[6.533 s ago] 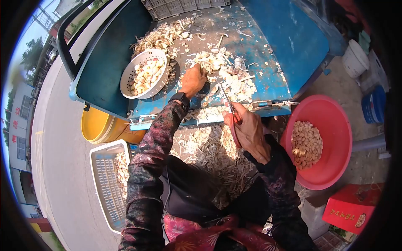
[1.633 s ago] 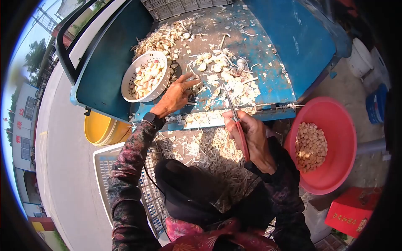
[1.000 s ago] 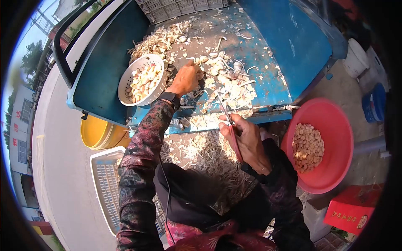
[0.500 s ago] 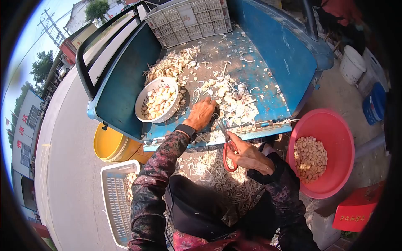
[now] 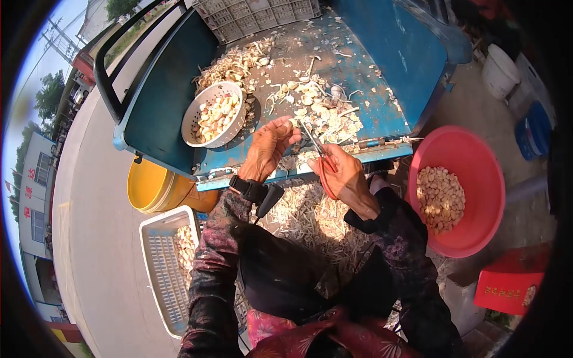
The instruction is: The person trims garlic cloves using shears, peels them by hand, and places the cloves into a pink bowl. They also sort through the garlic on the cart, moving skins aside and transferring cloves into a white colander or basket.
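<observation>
My right hand (image 5: 346, 178) is wrapped round the red handles of a pair of scissors (image 5: 314, 142), whose metal blades point up and left. At the blade tips, my left hand (image 5: 268, 145) pinches a small pale piece, which looks like a garlic clove (image 5: 293, 123). Both hands are above the front edge of the blue truck bed (image 5: 382, 113). Left of them, a white perforated bowl (image 5: 231, 130) holds peeled-looking cloves. Loose cloves and skins (image 5: 325, 110) lie scattered on the bed beyond my hands.
A pink basin (image 5: 483, 197) with cloves stands at the right, near a red box (image 5: 507, 289). On the left are a yellow bucket (image 5: 142, 185) and a white basket (image 5: 156, 262). A grey crate (image 5: 256, 17) sits at the back of the bed.
My left hand has lifted from the scraps on the bed and turned, its fingertips now showing a pale piece. The scissors have come up to it. The whole view has shifted slightly.
</observation>
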Action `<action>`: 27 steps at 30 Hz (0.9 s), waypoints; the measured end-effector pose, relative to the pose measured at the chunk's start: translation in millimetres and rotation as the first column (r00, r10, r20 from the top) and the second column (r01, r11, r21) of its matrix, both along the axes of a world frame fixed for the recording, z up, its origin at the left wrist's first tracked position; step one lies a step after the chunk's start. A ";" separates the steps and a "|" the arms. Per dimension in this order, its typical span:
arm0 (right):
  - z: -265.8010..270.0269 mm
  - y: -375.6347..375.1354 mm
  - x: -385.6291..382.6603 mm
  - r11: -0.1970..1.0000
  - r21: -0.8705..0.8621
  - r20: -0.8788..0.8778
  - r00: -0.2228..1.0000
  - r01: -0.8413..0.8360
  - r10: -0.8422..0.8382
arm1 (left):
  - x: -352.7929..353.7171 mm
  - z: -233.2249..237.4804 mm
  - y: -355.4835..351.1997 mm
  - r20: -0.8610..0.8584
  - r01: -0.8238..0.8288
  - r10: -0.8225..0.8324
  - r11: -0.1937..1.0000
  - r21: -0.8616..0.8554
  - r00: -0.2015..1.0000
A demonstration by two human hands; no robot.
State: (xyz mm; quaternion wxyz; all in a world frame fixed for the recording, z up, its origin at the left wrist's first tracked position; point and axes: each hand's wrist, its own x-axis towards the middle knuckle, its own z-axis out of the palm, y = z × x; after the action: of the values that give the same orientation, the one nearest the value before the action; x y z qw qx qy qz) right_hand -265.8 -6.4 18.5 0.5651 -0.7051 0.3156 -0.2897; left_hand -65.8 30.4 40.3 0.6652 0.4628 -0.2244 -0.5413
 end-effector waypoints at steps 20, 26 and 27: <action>6.7 6.2 -4.5 0.796 -0.603 -0.152 0.970 0.060 -0.188 | -33.3 -4.2 14.0 -0.170 -0.070 0.079 0.996 0.060 0.982; 16.7 6.4 -6.2 0.951 -0.310 -0.190 0.980 -0.003 -0.059 | -28.0 -9.0 15.8 -0.201 -0.010 0.027 0.996 0.084 0.979; 18.0 5.1 -6.6 0.967 -0.253 -0.117 0.992 0.022 -0.053 | -28.1 -9.3 15.0 -0.213 -0.004 0.028 0.994 0.110 0.977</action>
State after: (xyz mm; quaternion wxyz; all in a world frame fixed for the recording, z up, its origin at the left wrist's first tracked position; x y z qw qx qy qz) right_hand -272.4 -1.3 36.5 0.4454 -0.7813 0.3237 -0.2940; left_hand -93.9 45.4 31.0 0.6635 0.4392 -0.1176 -0.5941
